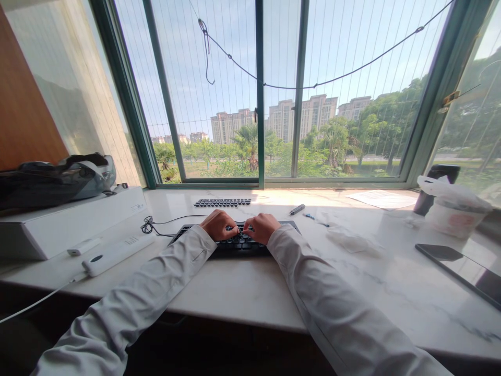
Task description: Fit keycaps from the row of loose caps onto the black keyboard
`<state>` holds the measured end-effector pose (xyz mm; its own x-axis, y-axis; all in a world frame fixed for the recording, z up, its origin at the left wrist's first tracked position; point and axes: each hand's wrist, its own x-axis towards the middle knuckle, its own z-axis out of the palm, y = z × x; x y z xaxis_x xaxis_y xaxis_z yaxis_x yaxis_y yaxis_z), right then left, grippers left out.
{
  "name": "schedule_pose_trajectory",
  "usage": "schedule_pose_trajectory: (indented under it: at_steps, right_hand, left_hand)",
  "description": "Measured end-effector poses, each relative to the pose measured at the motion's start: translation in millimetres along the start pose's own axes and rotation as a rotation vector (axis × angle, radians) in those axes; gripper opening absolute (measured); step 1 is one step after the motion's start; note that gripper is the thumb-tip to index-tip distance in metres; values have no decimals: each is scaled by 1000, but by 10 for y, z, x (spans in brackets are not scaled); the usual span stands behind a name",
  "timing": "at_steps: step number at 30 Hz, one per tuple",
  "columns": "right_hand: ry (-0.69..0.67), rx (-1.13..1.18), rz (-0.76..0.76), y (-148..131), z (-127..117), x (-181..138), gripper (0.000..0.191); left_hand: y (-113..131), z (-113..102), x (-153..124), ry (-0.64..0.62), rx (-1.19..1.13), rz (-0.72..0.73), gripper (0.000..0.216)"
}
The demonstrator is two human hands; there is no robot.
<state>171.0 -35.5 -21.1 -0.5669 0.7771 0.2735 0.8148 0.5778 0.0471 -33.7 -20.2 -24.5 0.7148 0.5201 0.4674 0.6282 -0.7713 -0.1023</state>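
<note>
A black keyboard (243, 251) lies on the white marble-patterned table, partly covered by my hands and sleeves. My left hand (219, 225) is over its middle, fingers curled in a pinch against the keys. Close beside it, my right hand (262, 228) is likewise closed, its fingertips down at the keys. Anything between the fingertips of either hand is too small or hidden to make out. Behind the keyboard, several loose black keycaps (222, 202) are set out in rows. A thin black cable (151, 225) lies coiled to the left.
Left are a white power strip (119, 255) and a white box (82, 222) with a dark bag (50, 180) on it. Right are a small grey tool (297, 209), a blue thin stick (316, 220), crumpled plastic (352, 239), a bagged tub (454, 216) and a tablet (465, 269).
</note>
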Motion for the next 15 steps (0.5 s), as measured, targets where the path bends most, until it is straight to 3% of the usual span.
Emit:
schedule_pose_trajectory:
  at_steps: [15]
  right_hand:
    - [24,5,20,2,-11,-17,33]
  left_hand:
    - [-14,6,-3,4,48,16,30]
